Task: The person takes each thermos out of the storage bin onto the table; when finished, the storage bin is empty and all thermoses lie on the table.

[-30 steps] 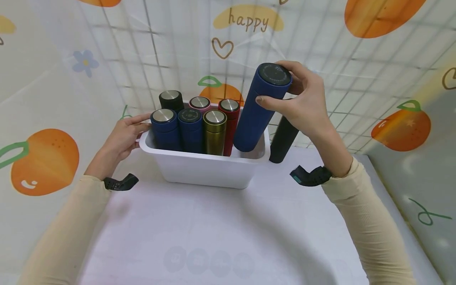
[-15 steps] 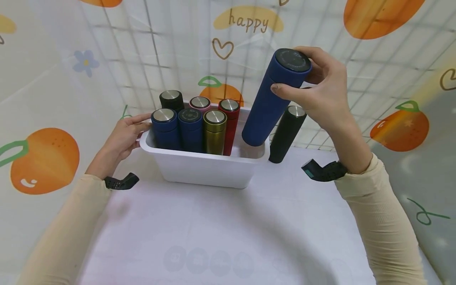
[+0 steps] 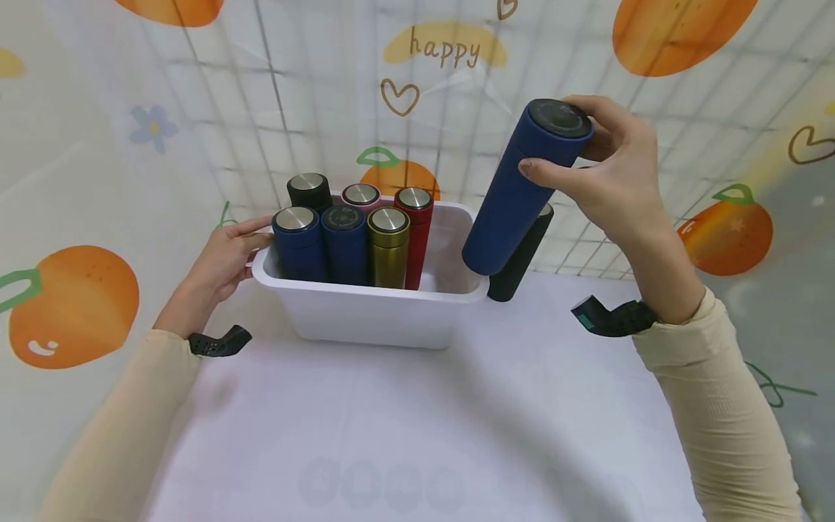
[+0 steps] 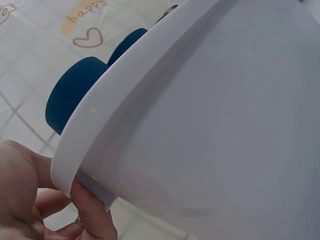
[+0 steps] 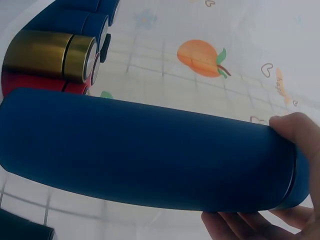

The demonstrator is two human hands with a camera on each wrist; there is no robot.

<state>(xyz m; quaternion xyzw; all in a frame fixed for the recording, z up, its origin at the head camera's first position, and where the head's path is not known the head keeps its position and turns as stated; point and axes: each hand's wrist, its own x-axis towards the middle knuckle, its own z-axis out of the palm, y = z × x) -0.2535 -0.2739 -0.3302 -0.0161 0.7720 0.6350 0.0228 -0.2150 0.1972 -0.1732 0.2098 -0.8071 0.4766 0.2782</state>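
My right hand (image 3: pixel 616 170) grips a blue thermos flask (image 3: pixel 522 196) near its black-topped lid. The flask tilts, its base above the right rim of a white plastic bin (image 3: pixel 372 315). In the right wrist view the thumb lies on one side of the blue flask (image 5: pixel 145 150) and the fingers on the other. My left hand (image 3: pixel 228 261) pinches the bin's left end, and the left wrist view has its fingers curled around the rim (image 4: pixel 67 175). Several flasks stand in the bin: two blue (image 3: pixel 300 246), a gold one (image 3: pixel 389 250), a red one (image 3: pixel 417 235), a black one (image 3: pixel 309 192) and a pink one (image 3: pixel 361 194).
A black flask (image 3: pixel 518 261) stands just outside the bin's right end, partly behind the held flask. The white tabletop (image 3: pixel 391 420) stretches in front. Behind hangs a printed sheet (image 3: pixel 326 80) over a wire grid.
My right hand has carried the blue flask up and to the right, from inside the bin's right part to over its right rim. The left hand has stayed on the bin.
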